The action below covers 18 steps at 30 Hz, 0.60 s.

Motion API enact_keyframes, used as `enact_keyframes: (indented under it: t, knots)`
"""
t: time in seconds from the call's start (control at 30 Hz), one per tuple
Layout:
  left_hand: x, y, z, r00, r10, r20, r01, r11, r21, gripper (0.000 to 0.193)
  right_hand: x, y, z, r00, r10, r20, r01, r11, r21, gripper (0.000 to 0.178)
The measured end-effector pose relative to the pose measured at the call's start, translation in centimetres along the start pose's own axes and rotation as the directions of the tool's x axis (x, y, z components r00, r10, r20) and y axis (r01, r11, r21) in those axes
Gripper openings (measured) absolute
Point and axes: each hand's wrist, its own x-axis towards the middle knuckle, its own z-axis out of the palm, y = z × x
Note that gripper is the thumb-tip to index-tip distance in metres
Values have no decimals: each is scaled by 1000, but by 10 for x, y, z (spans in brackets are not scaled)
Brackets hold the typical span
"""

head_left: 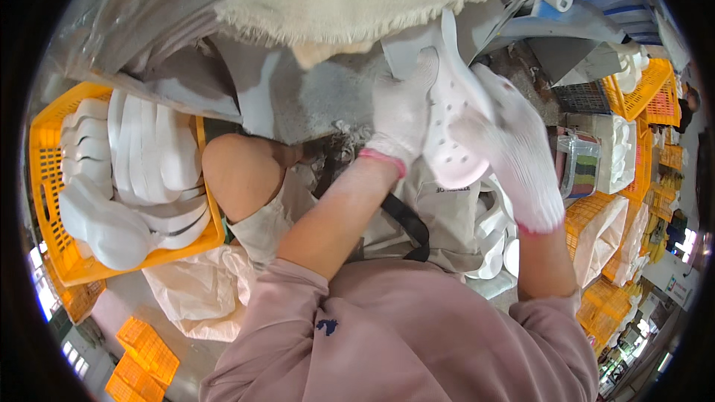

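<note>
A white foam shoe sole (pixel 449 123) with rows of small holes is held between my hands, tilted, its rounded end toward me. My left hand (pixel 402 108), in a white knit glove with a pink cuff, grips its left edge, thumb laid along the side. My right hand (pixel 514 145), gloved the same way, closes on its right edge; its fingers are partly smeared by motion. Just beyond hangs a cream cloth (pixel 365 0) with a frayed edge, on a grey machine housing (pixel 149 22). The far end of the sole is close to this cloth.
At my left, a yellow crate (pixel 56 242) holds several white soles (pixel 149 149). More white pieces (pixel 491 242) lie by my lap on the right. Yellow crates (pixel 648 89) stand stacked at the far right, near a bundle of striped material (pixel 579 164). Orange crates (pixel 145 353) sit on the floor.
</note>
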Motion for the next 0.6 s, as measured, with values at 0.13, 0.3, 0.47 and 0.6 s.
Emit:
enact_keyframes:
  t: [0.13,0.3,0.47,0.6]
  knots:
    - [37,-13,27,962,269,-55,-198,819,538,31,-14,1,1,937,-6,-348,54,990,128,63]
    - [88,6,-14,930,259,260,-361,516,777,36,30,18,18,828,-298,-475,233,954,-191,53]
    - [90,48,-87,953,288,90,-132,130,983,78,86,43,29,855,-255,-452,175,961,-213,48]
    - [38,69,-122,996,83,30,-67,490,869,64,119,53,31,872,-450,-194,282,785,-552,33]
